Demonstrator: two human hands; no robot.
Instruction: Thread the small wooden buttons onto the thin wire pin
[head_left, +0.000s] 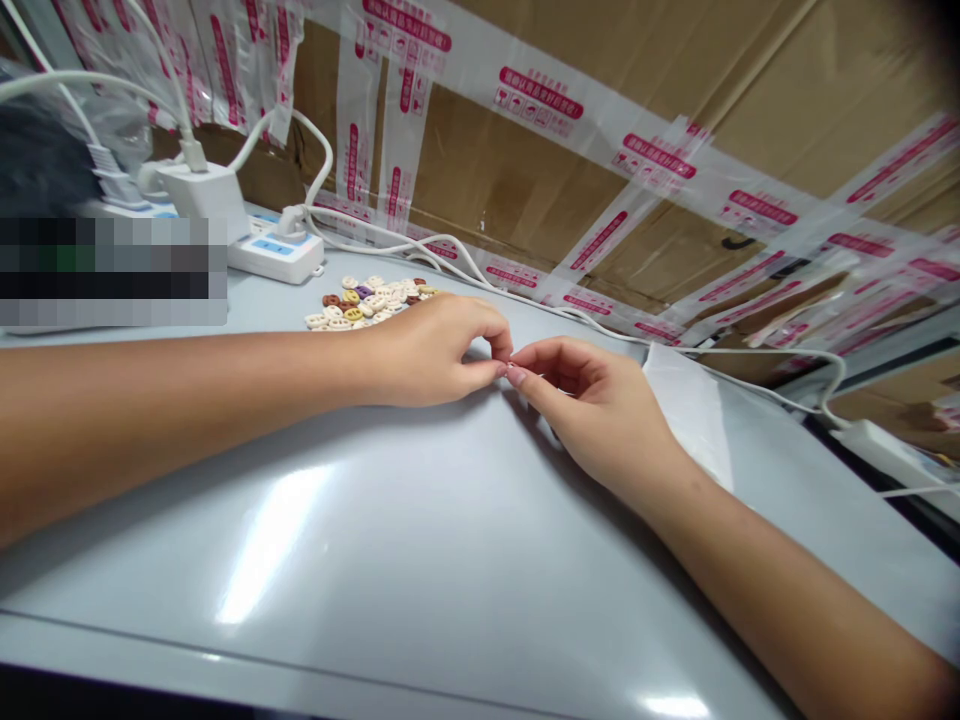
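Observation:
My left hand (442,350) and my right hand (592,400) meet fingertip to fingertip above the grey table (360,560). Each has its thumb and forefinger pinched together. A tiny pale thing shows between the fingertips, too small to name. Behind my left hand lies a pile of small buttons (375,298), mostly cream, with some brown, yellow and purple ones. The lower right of the pile is partly hidden by my left hand.
A white power strip (281,258) with plugs and cables stands at the back left. Taped cardboard boxes (480,160) line the back. A white cable (465,262) runs along them. A white sheet or bag (694,410) lies behind my right wrist.

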